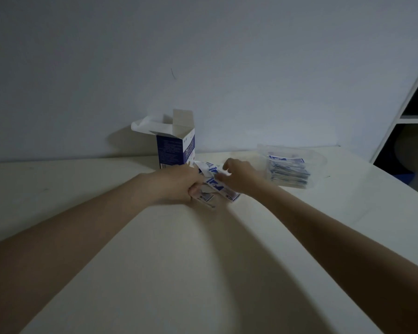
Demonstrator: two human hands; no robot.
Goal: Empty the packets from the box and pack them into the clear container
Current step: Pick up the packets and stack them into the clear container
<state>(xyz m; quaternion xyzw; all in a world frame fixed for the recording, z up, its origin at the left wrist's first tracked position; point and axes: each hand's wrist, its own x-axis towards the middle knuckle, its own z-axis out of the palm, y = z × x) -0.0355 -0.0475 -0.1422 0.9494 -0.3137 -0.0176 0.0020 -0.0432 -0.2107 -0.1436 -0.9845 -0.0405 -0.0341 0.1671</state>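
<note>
Between the open box (176,143) and the clear container (292,165) on the tabletop (179,261), a bunch of packets (215,186) is gripped by the curled left hand (179,186) fingers (194,190), while it is touched by the loosely spread right hand (239,177).

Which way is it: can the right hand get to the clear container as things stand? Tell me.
Probably yes: the right hand is beside the clear container, whose top looks open, with nothing between them.

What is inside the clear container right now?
A stack of blue-and-white packets lies inside the clear container. The stack hides the container's floor beneath it, and the count cannot be told.
</note>
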